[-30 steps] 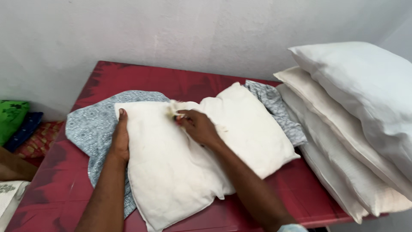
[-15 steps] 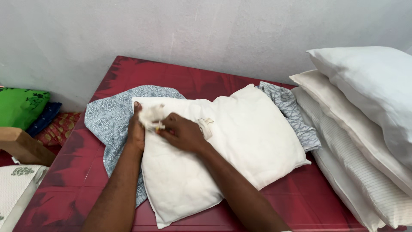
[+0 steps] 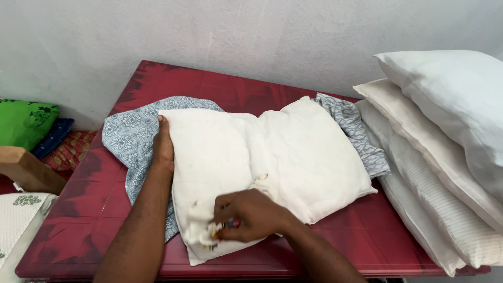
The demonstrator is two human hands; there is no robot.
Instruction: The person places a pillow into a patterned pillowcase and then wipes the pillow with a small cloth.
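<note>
Beyond the bench's left edge, a green cushion [image 3: 23, 123] with a dark leaf print lies against the wall, a dark blue cloth [image 3: 52, 137] beside it, and a wooden block [image 3: 29, 170] sits just in front of them. A white cloth with a green motif [image 3: 21, 215] shows at the lower left corner of the view.

On the red bench [image 3: 94, 209], a grey patterned pillowcase [image 3: 131, 131] is spread out, reaching from near the left edge to past the middle, where its other end [image 3: 353, 131] peeks out. A cream pillow [image 3: 283, 152] lies on top of it, covering most of the cloth. The left hand [image 3: 163, 147] rests flat along the pillow's left side, fingers extended and relaxed, pressing where pillow and pillowcase meet. Nearer the front edge, the right hand [image 3: 251, 215] is clenched on the pillow's front left corner, its fingers [image 3: 225, 228] pinching a bunched bit of white fabric with small coloured specks [image 3: 207, 230]. What those specks are cannot be told.

At the bench's right edge, a stack of pillows [image 3: 419, 173] rises, cream and ribbed ones below and a plump white pillow [image 3: 450, 99] on top, the lowest one touching the pillowcase's right end.
</note>
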